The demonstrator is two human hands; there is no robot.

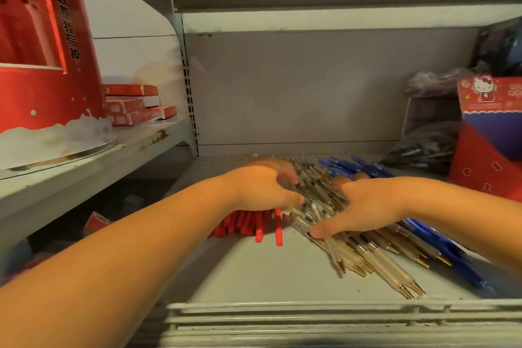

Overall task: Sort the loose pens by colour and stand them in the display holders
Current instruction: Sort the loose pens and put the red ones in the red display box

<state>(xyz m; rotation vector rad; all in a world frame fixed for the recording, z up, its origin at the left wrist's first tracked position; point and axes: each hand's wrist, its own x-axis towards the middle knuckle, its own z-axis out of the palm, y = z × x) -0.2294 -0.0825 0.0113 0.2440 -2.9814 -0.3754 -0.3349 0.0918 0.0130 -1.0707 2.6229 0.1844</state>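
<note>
A heap of clear pens [364, 248] with gold tips lies across the middle of the grey shelf [254, 277]. Red pens [248, 224] lie in a bunch to its left, partly under my left wrist. Blue pens [440, 243] lie to its right and behind it. My left hand [262, 186] presses on the far left side of the clear heap with its fingers curled around some pens. Spread flat, my right hand [364, 206] rests on the right side of the same heap. The two hands squeeze the heap between them.
A red and blue cartoon display box [491, 133] stands at the right of the shelf, with a bag of dark pens [423, 152] beside it. On the left shelf stand a tall red display stand [42, 45] and stacked red boxes [132, 104]. A ridged rail [339, 316] edges the shelf front.
</note>
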